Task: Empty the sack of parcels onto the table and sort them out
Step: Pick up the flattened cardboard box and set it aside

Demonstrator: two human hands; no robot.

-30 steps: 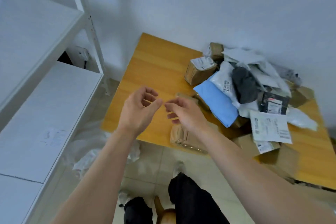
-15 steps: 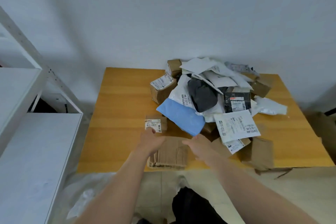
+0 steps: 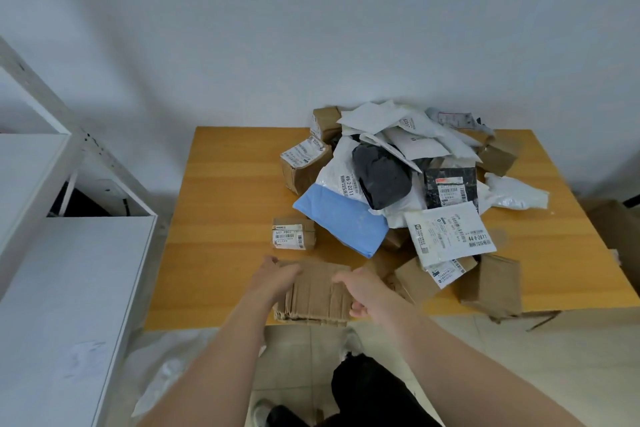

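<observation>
A heap of parcels (image 3: pixel 398 177) lies on the wooden table (image 3: pixel 228 204): white mailers, a blue bag (image 3: pixel 341 218), a black bag (image 3: pixel 379 175) and several brown boxes. A flat brown cardboard parcel (image 3: pixel 317 295) sits at the table's near edge. My left hand (image 3: pixel 277 276) holds its left side, fingers curled over the top. My right hand (image 3: pixel 363 291) grips its right side, thumb at the front. A small labelled box (image 3: pixel 292 234) stands just beyond them.
White metal shelving (image 3: pixel 69 253) stands close on the left. A crumpled clear plastic sack (image 3: pixel 166 367) lies on the tiled floor by the table's near left corner. A brown box (image 3: pixel 491 284) overhangs the near right edge. A white wall backs the table.
My view swung from the shelving to face the table. Both hands went from empty in the air down onto the flat brown parcel and took hold of its sides.
</observation>
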